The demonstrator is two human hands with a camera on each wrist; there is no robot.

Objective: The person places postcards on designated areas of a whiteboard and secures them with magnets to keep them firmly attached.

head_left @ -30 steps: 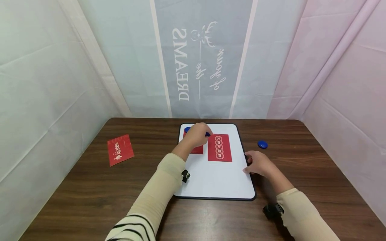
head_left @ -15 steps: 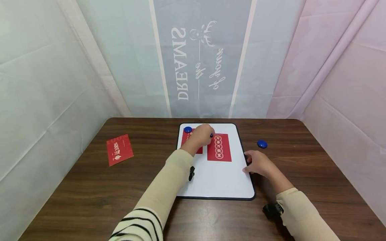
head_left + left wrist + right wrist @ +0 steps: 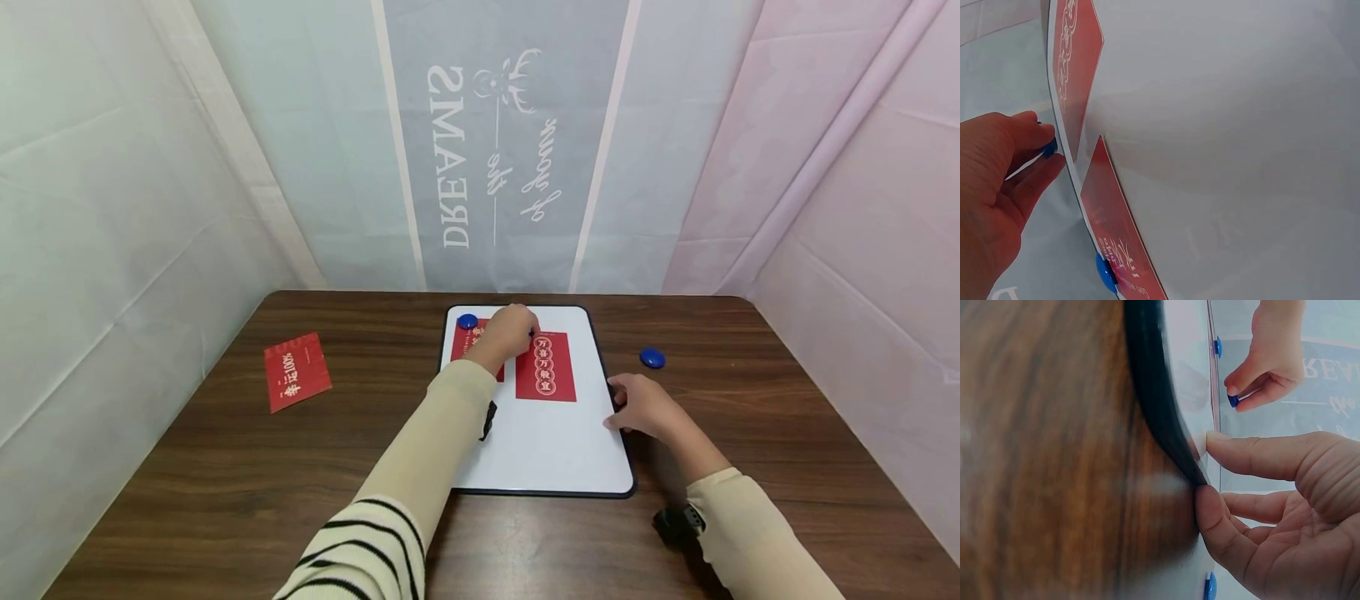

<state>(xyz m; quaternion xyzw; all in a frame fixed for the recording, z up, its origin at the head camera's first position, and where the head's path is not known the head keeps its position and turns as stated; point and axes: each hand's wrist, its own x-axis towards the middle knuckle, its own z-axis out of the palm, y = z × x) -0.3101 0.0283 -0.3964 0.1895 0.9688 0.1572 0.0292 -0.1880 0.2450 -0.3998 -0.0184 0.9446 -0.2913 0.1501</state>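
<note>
My left hand (image 3: 510,333) pinches a blue round magnet (image 3: 1049,147) between thumb and fingers, close over the upper left corner of a red card (image 3: 546,368) with white characters. That card lies on a white board (image 3: 540,450) with a dark frame. Left of it is a second red card (image 3: 1116,231), partly hidden by my left hand and wrist in the head view, with a blue magnet (image 3: 468,322) on its top edge. My right hand (image 3: 645,407) grips the board's right edge, thumb on the white face and fingers at the dark rim (image 3: 1166,425).
A third red card (image 3: 297,372) lies on the wooden table (image 3: 360,333) to the left of the board. Another blue magnet (image 3: 652,358) rests on the table right of the board. Fabric curtains (image 3: 502,167) stand behind and at both sides of the table.
My left hand has moved right with the magnet, from over the left card to the right card's upper left corner. The left card's magnet now shows fully. My right hand stays put.
</note>
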